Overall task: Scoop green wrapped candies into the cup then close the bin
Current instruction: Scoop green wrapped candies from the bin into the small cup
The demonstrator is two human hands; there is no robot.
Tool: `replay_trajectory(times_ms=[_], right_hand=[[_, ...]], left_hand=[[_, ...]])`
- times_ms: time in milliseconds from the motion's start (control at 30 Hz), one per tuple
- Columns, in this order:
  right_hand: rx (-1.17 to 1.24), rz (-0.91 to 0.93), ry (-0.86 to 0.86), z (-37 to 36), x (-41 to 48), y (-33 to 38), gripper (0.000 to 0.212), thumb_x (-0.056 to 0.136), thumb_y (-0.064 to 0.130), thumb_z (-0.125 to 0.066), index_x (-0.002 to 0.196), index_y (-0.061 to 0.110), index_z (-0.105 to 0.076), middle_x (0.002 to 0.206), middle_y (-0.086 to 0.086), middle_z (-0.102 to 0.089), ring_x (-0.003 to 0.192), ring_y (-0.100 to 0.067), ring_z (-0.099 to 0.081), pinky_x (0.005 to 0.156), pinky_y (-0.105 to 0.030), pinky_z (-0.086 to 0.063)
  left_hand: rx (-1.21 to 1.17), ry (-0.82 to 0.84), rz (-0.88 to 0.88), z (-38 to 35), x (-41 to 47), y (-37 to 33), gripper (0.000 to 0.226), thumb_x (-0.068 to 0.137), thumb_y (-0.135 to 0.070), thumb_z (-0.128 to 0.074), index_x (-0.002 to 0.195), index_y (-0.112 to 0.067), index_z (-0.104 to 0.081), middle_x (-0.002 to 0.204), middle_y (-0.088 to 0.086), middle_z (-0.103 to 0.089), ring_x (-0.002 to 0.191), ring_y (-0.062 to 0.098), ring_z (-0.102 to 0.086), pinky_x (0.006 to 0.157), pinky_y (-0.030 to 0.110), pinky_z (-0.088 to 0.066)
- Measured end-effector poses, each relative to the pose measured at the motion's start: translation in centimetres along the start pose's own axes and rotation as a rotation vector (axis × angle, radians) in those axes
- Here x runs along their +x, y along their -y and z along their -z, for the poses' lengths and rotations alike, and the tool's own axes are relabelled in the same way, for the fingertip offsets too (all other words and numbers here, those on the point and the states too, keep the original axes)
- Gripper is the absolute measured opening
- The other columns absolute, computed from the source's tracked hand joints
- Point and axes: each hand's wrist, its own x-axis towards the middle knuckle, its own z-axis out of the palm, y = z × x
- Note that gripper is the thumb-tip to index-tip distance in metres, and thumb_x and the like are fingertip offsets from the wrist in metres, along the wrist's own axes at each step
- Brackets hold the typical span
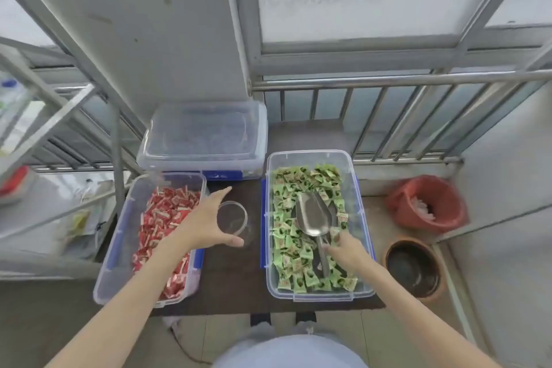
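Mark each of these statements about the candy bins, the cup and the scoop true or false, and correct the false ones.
1. The metal scoop lies in the bin of green candies. True.
2. The clear cup is full of candies. False: it looks empty.
3. The left hand is at the cup, thumb and fingers spread around it. True.
4. The green bin has its lid on. False: it is open.
5. The right hand reaches into the red candies. False: it is at the scoop's handle in the green bin.
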Motion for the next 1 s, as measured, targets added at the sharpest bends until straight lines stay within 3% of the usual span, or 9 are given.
replay_trajectory(times_ms=[100,167,233,400,600,700,800,900,1000], right_hand=[[-0.014,-0.096,0.015,-1.4,0.7,-0.2,0.053,0.094,0.038,-0.06,0.125,-0.003,-0.048,0.068,0.001,-0.05,0.056,-0.01,-0.047,0.048,-0.026,-0.034],[-0.016,-0.113,0.001,-2.5,1.5,-0.5,0.035,0.093,0.039,-0.062,0.096,0.006,-0.054,0.062,0.002,-0.046,0.052,-0.011,-0.044,0.047,-0.026,-0.033],[0.003,-0.13,-0.032,-3.2,2.2,-0.6,0.038,0.094,0.036,-0.061,0.069,0.015,-0.04,0.057,0.001,-0.043,0.047,-0.012,-0.041,0.047,-0.028,-0.032],[0.029,-0.144,-0.083,-3.9,2.7,-0.2,0.033,0.097,0.025,-0.055,0.071,0.012,-0.042,0.06,-0.002,-0.044,0.05,-0.015,-0.04,0.051,-0.028,-0.034],[0.04,-0.098,-0.057,-3.9,1.8,0.5,0.018,0.097,0.022,-0.049,0.084,0.011,-0.045,0.07,0.0,-0.046,0.057,-0.014,-0.042,0.05,-0.027,-0.031],[0.171,-0.092,-0.017,-3.7,1.6,0.0,0.018,0.095,0.019,-0.047,0.08,0.011,-0.042,0.068,-0.007,-0.052,0.057,-0.022,-0.051,0.056,-0.032,-0.042],[0.239,-0.078,0.003,-1.8,-0.1,0.4,0.013,0.097,0.011,-0.041,0.085,0.01,-0.045,0.074,-0.011,-0.058,0.055,-0.021,-0.055,0.045,-0.025,-0.042],[0.06,-0.011,-0.033,1.8,-2.5,0.5,0.025,0.095,0.012,-0.046,0.07,0.009,-0.045,0.064,-0.006,-0.049,0.05,-0.018,-0.04,0.048,-0.027,-0.03],[-0.224,0.013,-0.011,6.4,-5.8,1.1,0.03,0.092,0.017,-0.048,0.064,0.01,-0.042,0.06,-0.006,-0.047,0.054,-0.02,-0.039,0.052,-0.031,-0.027]], left_hand=[[-0.015,0.002,0.036,-0.8,0.6,0.6,0.136,0.052,-0.042,-0.095,0.159,-0.025,-0.013,0.164,0.0,-0.022,0.149,0.021,-0.028,0.118,0.039,-0.03],[-0.091,-0.034,0.078,-1.7,1.0,0.9,0.131,0.055,-0.034,-0.096,0.158,-0.022,-0.016,0.163,0.002,-0.024,0.148,0.022,-0.029,0.118,0.039,-0.03],[-0.154,-0.086,0.106,-2.6,1.3,1.1,0.127,0.055,-0.032,-0.096,0.156,-0.021,-0.021,0.16,0.001,-0.031,0.145,0.023,-0.034,0.116,0.039,-0.032],[-0.286,-0.171,0.133,-4.1,1.1,1.2,0.104,0.056,-0.028,-0.097,0.142,-0.021,-0.038,0.143,0.001,-0.048,0.132,0.02,-0.046,0.107,0.034,-0.038],[-0.363,-0.252,0.135,-5.4,1.1,1.3,0.096,0.053,-0.027,-0.098,0.134,-0.025,-0.045,0.137,-0.001,-0.053,0.127,0.019,-0.052,0.106,0.036,-0.043],[-0.39,-0.262,0.13,-5.5,1.0,1.4,0.093,0.054,-0.026,-0.098,0.131,-0.028,-0.046,0.137,-0.001,-0.053,0.127,0.019,-0.052,0.105,0.036,-0.043],[-0.406,-0.279,0.132,-5.7,0.9,1.4,0.093,0.055,-0.025,-0.097,0.132,-0.027,-0.046,0.138,-0.002,-0.054,0.126,0.018,-0.052,0.102,0.033,-0.044],[-0.406,-0.296,0.131,-5.9,0.8,1.4,0.092,0.056,-0.026,-0.097,0.133,-0.026,-0.046,0.136,-0.003,-0.054,0.12,0.013,-0.051,0.097,0.029,-0.042],[-0.423,-0.31,0.113,-6.2,0.8,1.5,0.091,0.058,-0.025,-0.096,0.133,-0.025,-0.045,0.137,-0.002,-0.053,0.123,0.015,-0.05,0.098,0.029,-0.042]])
